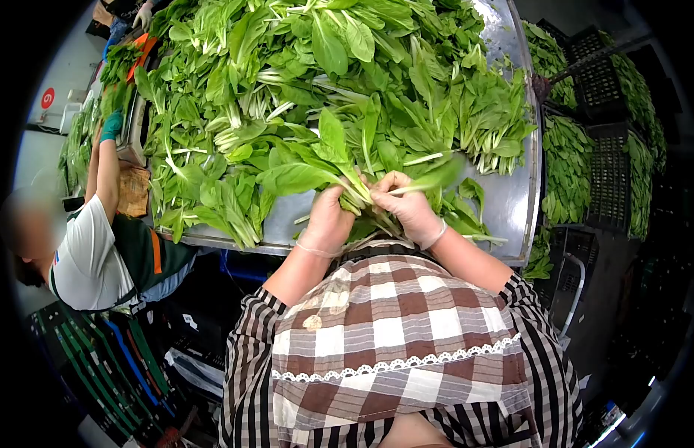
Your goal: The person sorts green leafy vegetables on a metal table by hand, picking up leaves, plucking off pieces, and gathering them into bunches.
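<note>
Both of my hands, in thin clear gloves, meet at the near edge of the metal table (516,201). My left hand (330,219) is closed around the stems of a small bunch of leafy greens (333,153), whose leaves point up and to the left. Pinched in my right hand (416,212) is a single leaf (438,175) with a pale stem, slightly blurred, its blade pointing right. The fingertips of the two hands nearly touch at the stems. Beyond them a large heap of the same greens (302,97) covers much of the table.
At the left a co-worker (93,254) with a green glove reaches toward greens by a scale-like device. Black crates (610,175) packed with leaves stand right of the table. More crates (101,358) are stacked at the lower left. A gloved hand shows at the top left.
</note>
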`<state>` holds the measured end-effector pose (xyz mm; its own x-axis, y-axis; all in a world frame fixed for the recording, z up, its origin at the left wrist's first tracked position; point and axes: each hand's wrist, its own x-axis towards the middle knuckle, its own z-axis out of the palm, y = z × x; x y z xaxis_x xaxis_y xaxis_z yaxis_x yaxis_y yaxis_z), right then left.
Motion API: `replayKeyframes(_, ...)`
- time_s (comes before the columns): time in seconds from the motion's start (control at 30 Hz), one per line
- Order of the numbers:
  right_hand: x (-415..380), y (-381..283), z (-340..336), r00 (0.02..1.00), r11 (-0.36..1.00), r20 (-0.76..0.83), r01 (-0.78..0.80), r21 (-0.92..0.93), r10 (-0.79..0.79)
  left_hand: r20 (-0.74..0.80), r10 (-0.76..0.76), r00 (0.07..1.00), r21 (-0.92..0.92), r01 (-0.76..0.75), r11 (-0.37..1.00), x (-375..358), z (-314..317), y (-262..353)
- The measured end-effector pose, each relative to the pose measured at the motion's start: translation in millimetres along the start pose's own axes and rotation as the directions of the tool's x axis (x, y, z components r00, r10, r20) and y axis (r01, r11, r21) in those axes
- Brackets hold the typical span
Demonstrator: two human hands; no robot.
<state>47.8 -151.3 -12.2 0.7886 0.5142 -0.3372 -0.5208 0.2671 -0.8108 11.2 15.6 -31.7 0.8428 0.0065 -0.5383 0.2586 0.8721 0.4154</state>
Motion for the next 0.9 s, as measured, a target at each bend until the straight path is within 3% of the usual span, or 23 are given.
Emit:
replayKeyframes(0.03,-0.9,3.1,0.5,0.998,0.998,0.002,0.070,-0.004,-0.070,-0.065,0.015,0.998,-0.002,-0.015,1.000,1.0,1.8,-0.7)
replayKeyframes(0.07,-4.0,-5.3,2.3,0.997,0.948,-0.051,0.039,-0.315,-0.058,-0.089,0.017,0.996,0.063,-0.011,0.998,4.2,-0.4,-0.3)
replayKeyframes(0.17,1.5,-0.5,5.6,0.996,0.845,-0.002,0.071,-0.531,-0.085,-0.073,0.034,0.997,0.105,-0.026,0.994,4.2,1.9,-3.0)
replayKeyframes(0.2,2.5,4.1,9.8,0.978,0.841,-0.013,0.172,-0.513,-0.208,-0.033,0.014,0.999,0.020,-0.014,1.000,3.0,5.0,-3.7)
replayKeyframes(0.3,4.1,-4.7,7.5,0.993,0.871,-0.089,0.020,-0.491,-0.073,0.150,-0.063,0.987,0.016,0.061,0.998,-9.2,20.5,11.2)
replayKeyframes(0.33,5.0,1.5,5.1,0.991,0.911,-0.111,0.025,-0.411,-0.077,0.071,0.039,0.997,0.066,-0.043,0.997,-17.7,34.3,14.3)
replayKeyframes(0.43,5.7,4.0,2.7,0.989,0.909,-0.132,0.013,-0.416,-0.074,-0.063,0.098,0.993,0.129,-0.089,0.988,-9.8,18.4,5.0)
replayKeyframes(0.5,-0.2,-7.2,7.7,0.991,0.969,-0.124,-0.072,-0.237,0.043,-0.069,0.067,0.995,0.018,-0.066,0.998,-7.6,15.0,7.7)
replayKeyframes(0.57,-1.5,-7.6,1.2,0.995,0.986,-0.027,0.094,-0.140,-0.098,-0.118,0.002,0.993,-0.103,-0.014,0.995,-3.3,9.4,10.8)
replayKeyframes(0.6,-1.5,-9.0,-1.4,0.996,0.991,-0.044,0.075,-0.109,-0.080,-0.135,0.007,0.991,-0.096,-0.021,0.995,-1.6,7.6,13.4)
replayKeyframes(0.63,1.7,-15.3,-9.8,0.998,0.974,0.034,0.060,-0.217,-0.054,-0.208,0.030,0.978,-0.114,-0.055,0.992,-1.7,5.5,18.3)
replayKeyframes(0.67,7.1,-25.2,-24.3,0.994,0.945,0.108,0.051,-0.322,-0.017,-0.206,0.075,0.976,-0.090,-0.095,0.991,-1.2,-0.9,25.6)
replayKeyframes(0.73,9.8,-50.3,-39.1,0.934,0.663,0.172,-0.085,-0.744,0.313,-0.263,0.148,0.953,0.024,-0.147,0.989,-5.4,-7.2,45.7)
replayKeyframes(0.77,11.8,-58.6,-58.0,0.852,0.402,0.232,0.029,-0.915,0.468,-0.319,0.181,0.930,0.114,-0.152,0.982,-11.6,-5.4,57.0)
replayKeyframes(0.83,30.8,-105.4,-52.8,0.813,0.112,0.206,0.173,-0.979,0.545,-0.296,0.242,0.924,0.200,-0.188,0.962,-21.0,-6.9,70.6)
replayKeyframes(0.9,69.6,-124.4,-70.0,0.974,0.344,0.160,0.098,-0.934,0.159,-0.274,0.307,0.911,0.254,-0.239,0.937,-20.4,-11.0,75.0)
